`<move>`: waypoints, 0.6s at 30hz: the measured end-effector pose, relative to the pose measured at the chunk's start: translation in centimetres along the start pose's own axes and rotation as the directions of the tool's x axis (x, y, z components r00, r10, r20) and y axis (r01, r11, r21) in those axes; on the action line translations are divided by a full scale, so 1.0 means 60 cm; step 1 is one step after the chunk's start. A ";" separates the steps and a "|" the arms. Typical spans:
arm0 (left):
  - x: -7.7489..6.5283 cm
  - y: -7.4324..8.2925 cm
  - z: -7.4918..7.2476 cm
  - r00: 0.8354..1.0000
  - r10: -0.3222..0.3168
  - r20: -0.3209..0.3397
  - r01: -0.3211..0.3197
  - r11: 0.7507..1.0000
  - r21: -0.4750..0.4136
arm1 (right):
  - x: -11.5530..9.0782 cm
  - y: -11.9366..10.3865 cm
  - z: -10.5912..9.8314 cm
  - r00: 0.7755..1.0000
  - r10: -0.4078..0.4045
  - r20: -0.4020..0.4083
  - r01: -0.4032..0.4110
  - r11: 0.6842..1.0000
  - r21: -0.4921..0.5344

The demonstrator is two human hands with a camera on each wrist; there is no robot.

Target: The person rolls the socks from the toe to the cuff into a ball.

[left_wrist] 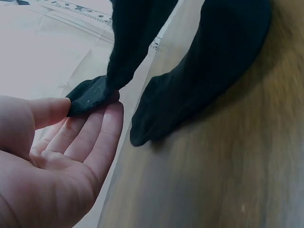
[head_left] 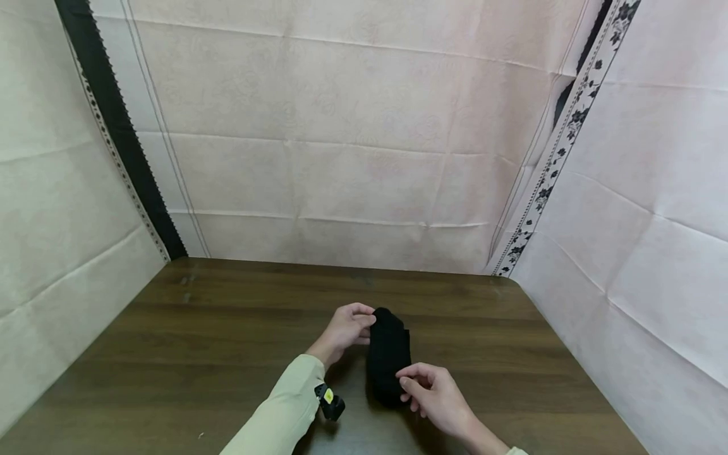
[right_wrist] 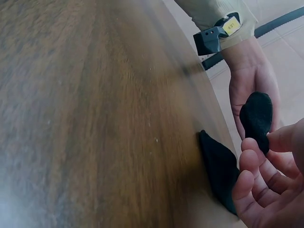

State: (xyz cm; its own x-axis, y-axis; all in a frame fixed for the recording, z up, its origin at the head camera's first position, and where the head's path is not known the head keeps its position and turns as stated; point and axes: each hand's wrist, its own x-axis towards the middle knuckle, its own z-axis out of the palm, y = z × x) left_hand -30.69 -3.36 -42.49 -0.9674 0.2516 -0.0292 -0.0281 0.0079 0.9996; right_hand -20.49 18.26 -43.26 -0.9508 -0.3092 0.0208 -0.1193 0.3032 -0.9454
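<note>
Presumably for control, the black sock (head_left: 389, 354) is pinched, thumb to fingertips, by the left hand (head_left: 348, 325) nearer the table (head_left: 239, 328)'s far edge and by the right hand (head_left: 435, 393) farther from it.

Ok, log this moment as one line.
left hand: pinches black cloth, far end | right hand: pinches its nearer part | cloth: gap between upper and lower parts | surface: wooden table

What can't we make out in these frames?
Black cloth: left wrist view, upper part cut off by the top edge.
Left hand: right wrist view, fingertips hidden behind the cloth and right hand.
Yellow label: head view, any writing too small to read.
Right sleeve: head view, mostly cut off by the bottom edge.
</note>
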 end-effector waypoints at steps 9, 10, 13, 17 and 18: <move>0.009 -0.009 0.024 1.000 -0.018 0.005 0.018 1.000 0.008 | -0.007 0.013 -0.008 1.000 0.013 -0.017 -0.013 1.000 0.012; 0.011 -0.010 0.026 1.000 -0.017 0.004 0.016 1.000 0.008 | -0.007 0.013 -0.009 1.000 0.015 -0.021 -0.015 1.000 0.015; 0.016 -0.008 0.029 1.000 -0.015 0.004 0.015 1.000 0.007 | -0.007 0.014 -0.012 0.999 0.017 -0.029 -0.017 1.000 0.018; 0.020 -0.007 0.030 1.000 -0.022 -0.005 0.022 1.000 0.008 | -0.004 0.015 -0.012 0.999 0.017 -0.031 -0.016 1.000 0.012; 0.021 -0.007 0.030 1.000 -0.024 -0.008 0.024 1.000 0.010 | -0.004 0.016 -0.012 0.999 0.016 -0.032 -0.015 1.000 0.010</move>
State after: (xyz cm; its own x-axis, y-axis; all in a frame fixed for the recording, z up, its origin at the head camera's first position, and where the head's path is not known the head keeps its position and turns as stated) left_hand -31.45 -1.30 -42.93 -0.9685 0.2432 -0.0528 -0.0485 0.0238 0.9985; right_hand -20.59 19.26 -43.91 -0.9613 -0.2751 0.0166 -0.1020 0.2991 -0.9488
